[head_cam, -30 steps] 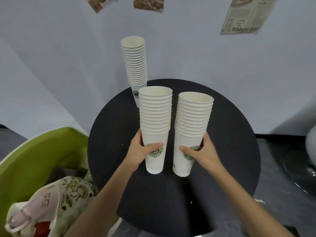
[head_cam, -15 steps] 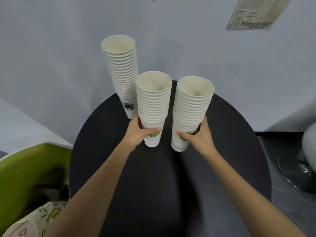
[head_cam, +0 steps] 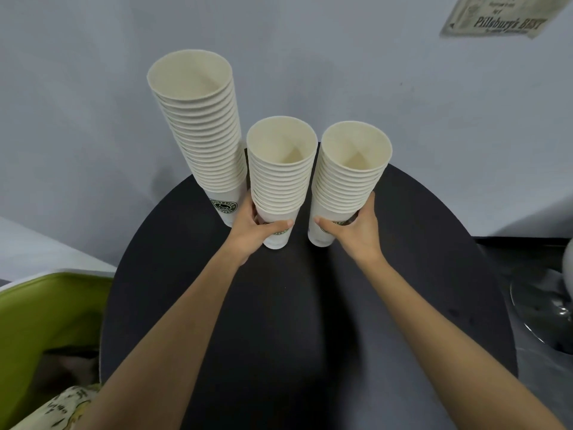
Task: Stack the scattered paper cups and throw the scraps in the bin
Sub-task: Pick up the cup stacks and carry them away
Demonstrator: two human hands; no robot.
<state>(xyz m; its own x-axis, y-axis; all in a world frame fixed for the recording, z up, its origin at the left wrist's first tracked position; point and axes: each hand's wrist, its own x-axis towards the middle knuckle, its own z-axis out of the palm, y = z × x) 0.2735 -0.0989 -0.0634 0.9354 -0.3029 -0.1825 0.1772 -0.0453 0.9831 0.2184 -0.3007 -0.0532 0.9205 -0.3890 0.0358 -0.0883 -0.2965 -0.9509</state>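
Left hand [head_cam: 248, 231] grasps the base of the middle cup stack [head_cam: 279, 178]; right hand [head_cam: 356, 234] grasps the base of the right cup stack [head_cam: 350, 181]. Both stand on the round black table [head_cam: 310, 321], beside the taller left stack [head_cam: 204, 135]. Green bin [head_cam: 46, 305] sits lower left.

Matt paper cups [head_cam: 280, 178] on smooth black table [head_cam: 310, 321].
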